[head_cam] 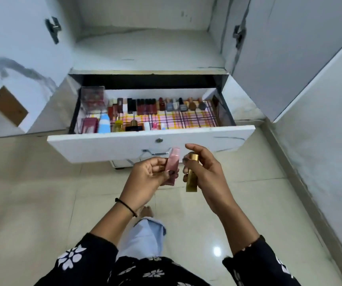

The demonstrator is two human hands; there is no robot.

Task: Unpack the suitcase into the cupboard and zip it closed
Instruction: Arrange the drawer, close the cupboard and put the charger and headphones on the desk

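In front of the open cupboard (145, 48), below its bare lower shelf, a white drawer (104, 145) stands pulled out over the tiled floor (32, 193). At the drawer's left end sits a clear plastic box (92, 98), with a maroon carton (88, 124) and a blue-and-white bottle (104, 125) nearer the front. Small perfume bottles (134, 125) come next. Along the back wall runs a row of dark lip tubes (145, 106) and then nail-polish bottles (183, 105), all on a checked liner (186, 120) (its right front part lies uncovered).

Just before the drawer's handle, the left hand (149, 174), a black thread band (125, 206) at its wrist, grips a pink tube (172, 166). Its fingers curl round the lower half, and the cap end tilts up toward the drawer front. Just beside it, the right hand (205, 172) holds a gold tube (191, 176) nearly upright, thumb and fingers wrapped round its upper part, the lower end hanging free.
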